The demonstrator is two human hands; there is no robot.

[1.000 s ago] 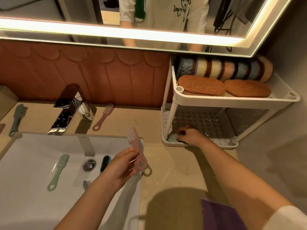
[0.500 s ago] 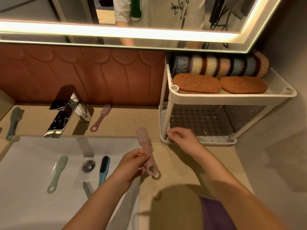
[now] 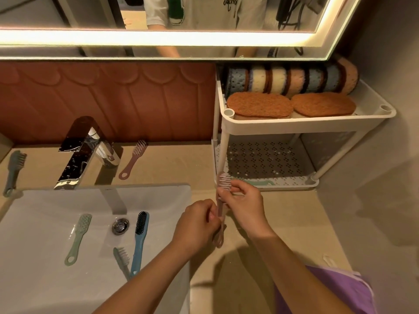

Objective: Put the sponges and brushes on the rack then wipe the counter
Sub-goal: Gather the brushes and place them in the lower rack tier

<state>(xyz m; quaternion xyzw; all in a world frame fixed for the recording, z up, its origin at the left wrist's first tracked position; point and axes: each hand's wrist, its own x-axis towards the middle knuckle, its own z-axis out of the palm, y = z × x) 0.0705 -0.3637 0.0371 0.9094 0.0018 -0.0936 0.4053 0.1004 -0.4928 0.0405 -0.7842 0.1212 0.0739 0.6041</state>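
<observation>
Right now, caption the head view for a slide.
Left hand and right hand hold a pink brush near the white rack.

Both arms are bare: the left forearm (image 3: 145, 275) and right forearm (image 3: 294, 268) show no sleeve, and the left hand (image 3: 199, 225) and right hand (image 3: 244, 207) are uncovered. Reflected in the lit-edged wall mirror (image 3: 45, 17) is a pale short-sleeved T-shirt (image 3: 204, 14) with a green-and-white graphic (image 3: 176, 10) and dark script lettering (image 3: 230, 3).

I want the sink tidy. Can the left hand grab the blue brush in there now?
Probably not yet: the left hand grips the pink brush together with the right hand. Once it lets go, likely yes: the blue brush lies uncovered in the sink, nearby.
</observation>
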